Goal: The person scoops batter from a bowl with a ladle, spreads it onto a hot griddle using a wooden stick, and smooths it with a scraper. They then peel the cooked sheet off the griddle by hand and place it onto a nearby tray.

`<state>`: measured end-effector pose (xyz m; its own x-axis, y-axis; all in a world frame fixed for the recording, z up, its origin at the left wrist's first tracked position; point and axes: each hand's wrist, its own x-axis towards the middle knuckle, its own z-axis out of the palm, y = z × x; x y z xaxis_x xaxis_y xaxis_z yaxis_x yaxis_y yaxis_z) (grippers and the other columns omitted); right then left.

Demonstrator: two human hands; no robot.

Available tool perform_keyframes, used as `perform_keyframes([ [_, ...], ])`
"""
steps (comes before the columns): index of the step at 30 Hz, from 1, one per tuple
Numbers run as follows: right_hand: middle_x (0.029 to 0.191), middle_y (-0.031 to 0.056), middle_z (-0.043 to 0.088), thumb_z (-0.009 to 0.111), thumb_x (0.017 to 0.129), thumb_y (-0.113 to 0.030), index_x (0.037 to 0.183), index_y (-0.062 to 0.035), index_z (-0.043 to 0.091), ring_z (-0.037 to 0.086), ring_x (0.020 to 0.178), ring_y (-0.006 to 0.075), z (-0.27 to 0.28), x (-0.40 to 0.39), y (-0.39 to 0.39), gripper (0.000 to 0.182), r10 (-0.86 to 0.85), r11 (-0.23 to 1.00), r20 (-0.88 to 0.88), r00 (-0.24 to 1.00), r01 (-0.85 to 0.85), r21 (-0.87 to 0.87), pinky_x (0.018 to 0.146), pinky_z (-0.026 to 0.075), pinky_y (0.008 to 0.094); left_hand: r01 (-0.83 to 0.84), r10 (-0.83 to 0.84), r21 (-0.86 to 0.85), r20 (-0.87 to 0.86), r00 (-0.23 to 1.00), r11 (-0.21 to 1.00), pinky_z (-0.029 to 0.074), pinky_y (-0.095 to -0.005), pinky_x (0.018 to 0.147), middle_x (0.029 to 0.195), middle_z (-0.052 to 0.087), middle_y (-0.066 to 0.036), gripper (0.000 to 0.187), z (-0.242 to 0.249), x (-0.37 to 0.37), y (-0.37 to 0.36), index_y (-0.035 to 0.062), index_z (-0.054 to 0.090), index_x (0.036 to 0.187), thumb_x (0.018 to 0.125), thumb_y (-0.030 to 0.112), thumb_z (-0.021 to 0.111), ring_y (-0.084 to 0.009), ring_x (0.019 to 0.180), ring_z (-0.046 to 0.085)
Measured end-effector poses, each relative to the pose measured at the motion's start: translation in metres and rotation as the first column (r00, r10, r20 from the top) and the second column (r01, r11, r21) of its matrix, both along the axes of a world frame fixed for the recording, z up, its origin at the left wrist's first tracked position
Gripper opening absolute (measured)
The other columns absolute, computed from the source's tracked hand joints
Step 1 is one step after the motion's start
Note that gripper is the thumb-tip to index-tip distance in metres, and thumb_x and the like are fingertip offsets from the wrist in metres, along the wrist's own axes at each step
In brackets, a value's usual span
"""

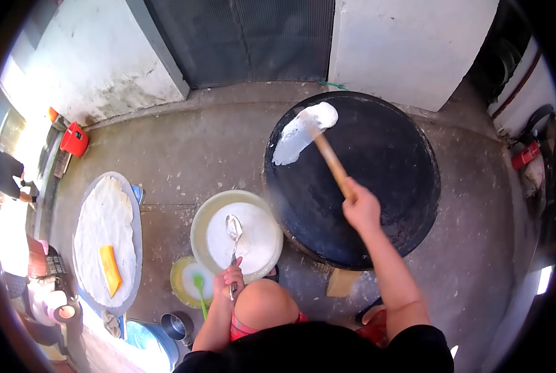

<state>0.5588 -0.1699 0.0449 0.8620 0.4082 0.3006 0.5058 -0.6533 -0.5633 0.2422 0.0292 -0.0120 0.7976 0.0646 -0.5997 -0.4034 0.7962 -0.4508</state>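
My right hand is closed round the wooden handle of a batter spreader. The spreader's far end is blurred and rests in a streak of white batter on the upper left of a large round black griddle. My left hand grips the handle of a metal spoon, its bowl held above white batter in a wide basin. Just left of that hand stands a smaller yellowish bowl of white liquid with a green spoon in it.
On the left, a long oval board carries a thin white sheet and a folded yellow piece. A metal pot and a blue tub stand below. A red bucket is farther back; another person shows at the left edge.
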Motion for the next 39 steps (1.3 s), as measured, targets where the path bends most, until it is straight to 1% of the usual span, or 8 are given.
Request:
perform_keyframes([
  [6, 0.076, 0.0083, 0.052, 0.054, 0.068, -0.005, 0.115, -0.0127, 0.051, 0.057, 0.068, 0.0243, 0.007, 0.049, 0.007, 0.047, -0.039, 0.874, 0.246, 0.969, 0.152, -0.462, 0.056, 0.047, 0.0357, 0.010, -0.009, 0.002, -0.088, 0.996, 1.000, 0.034, -0.0208, 0.037, 0.063, 0.044, -0.002, 0.032, 0.003, 0.000, 0.000, -0.0076, 0.045, 0.110, 0.088, 0.011, 0.030, -0.0087, 0.044, 0.039],
  [10, 0.092, 0.0120, 0.060, 0.054, 0.068, -0.013, 0.108, -0.0116, 0.058, 0.057, 0.089, 0.0286, -0.015, 0.022, 0.002, 0.040, -0.096, 0.994, -0.096, 0.991, 0.100, 0.042, 0.080, 0.045, 0.0359, 0.027, -0.026, 0.013, -0.063, 0.998, 1.000, 0.033, -0.0202, 0.035, 0.062, 0.044, -0.002, 0.032, -0.012, -0.005, 0.007, -0.0075, 0.046, 0.108, 0.088, 0.011, 0.030, -0.0085, 0.043, 0.038],
  [15, 0.076, 0.0094, 0.051, 0.059, 0.065, -0.013, 0.115, -0.0143, 0.053, 0.056, 0.067, 0.0284, -0.009, 0.058, -0.016, 0.050, -0.126, 0.885, 0.239, 0.963, 0.218, -0.412, 0.065, 0.047, 0.0388, 0.020, -0.020, -0.001, -0.123, 0.992, 1.000, 0.033, -0.0205, 0.035, 0.061, 0.043, -0.002, 0.031, -0.005, 0.001, 0.004, -0.0078, 0.046, 0.107, 0.088, 0.012, 0.030, -0.0081, 0.043, 0.038],
  [20, 0.093, 0.0122, 0.057, 0.053, 0.068, -0.014, 0.114, -0.0114, 0.053, 0.058, 0.086, 0.0285, -0.008, 0.035, 0.003, 0.045, -0.142, 0.988, -0.055, 0.988, 0.139, -0.062, 0.077, 0.045, 0.0375, 0.037, -0.037, -0.005, -0.099, 0.994, 0.999, 0.034, -0.0207, 0.035, 0.062, 0.043, -0.002, 0.031, -0.012, -0.001, 0.009, -0.0080, 0.045, 0.108, 0.088, 0.012, 0.031, -0.0084, 0.043, 0.038],
  [25, 0.082, 0.0107, 0.054, 0.052, 0.070, -0.006, 0.116, -0.0100, 0.048, 0.058, 0.073, 0.0284, 0.011, 0.081, -0.001, 0.046, -0.170, 0.853, 0.196, 0.966, 0.243, -0.461, 0.060, 0.048, 0.0389, 0.032, -0.032, 0.002, -0.129, 0.991, 0.999, 0.034, -0.0207, 0.036, 0.062, 0.043, -0.001, 0.031, -0.004, -0.002, 0.005, -0.0080, 0.044, 0.109, 0.088, 0.011, 0.032, -0.0084, 0.043, 0.038],
  [30, 0.091, 0.0138, 0.055, 0.054, 0.068, -0.014, 0.116, -0.0108, 0.050, 0.058, 0.085, 0.0308, -0.019, 0.022, -0.006, 0.049, -0.116, 0.993, 0.075, 0.990, 0.116, 0.007, 0.077, 0.045, 0.0412, 0.033, -0.031, 0.020, -0.107, 0.994, 0.999, 0.034, -0.0207, 0.036, 0.062, 0.043, -0.001, 0.030, -0.015, -0.002, 0.011, -0.0079, 0.044, 0.109, 0.088, 0.010, 0.032, -0.0084, 0.044, 0.039],
  [34, 0.081, 0.0104, 0.051, 0.055, 0.069, -0.007, 0.117, -0.0137, 0.047, 0.057, 0.071, 0.0296, -0.001, 0.047, -0.017, 0.049, -0.185, 0.848, 0.188, 0.965, 0.253, -0.466, 0.061, 0.047, 0.0408, 0.040, -0.034, 0.033, -0.163, 0.986, 0.999, 0.034, -0.0203, 0.036, 0.062, 0.043, -0.001, 0.029, -0.009, 0.001, 0.008, -0.0079, 0.044, 0.109, 0.087, 0.009, 0.032, -0.0084, 0.044, 0.038],
  [39, 0.099, 0.0139, 0.057, 0.052, 0.070, -0.012, 0.120, -0.0115, 0.047, 0.056, 0.092, 0.0306, 0.002, 0.051, -0.021, 0.050, -0.358, 0.923, -0.095, 0.929, 0.337, -0.186, 0.078, 0.046, 0.0389, 0.069, -0.065, 0.030, -0.113, 0.992, 0.997, 0.034, -0.0204, 0.036, 0.063, 0.044, -0.002, 0.029, -0.021, -0.003, 0.014, -0.0076, 0.044, 0.109, 0.087, 0.008, 0.033, -0.0082, 0.044, 0.038],
])
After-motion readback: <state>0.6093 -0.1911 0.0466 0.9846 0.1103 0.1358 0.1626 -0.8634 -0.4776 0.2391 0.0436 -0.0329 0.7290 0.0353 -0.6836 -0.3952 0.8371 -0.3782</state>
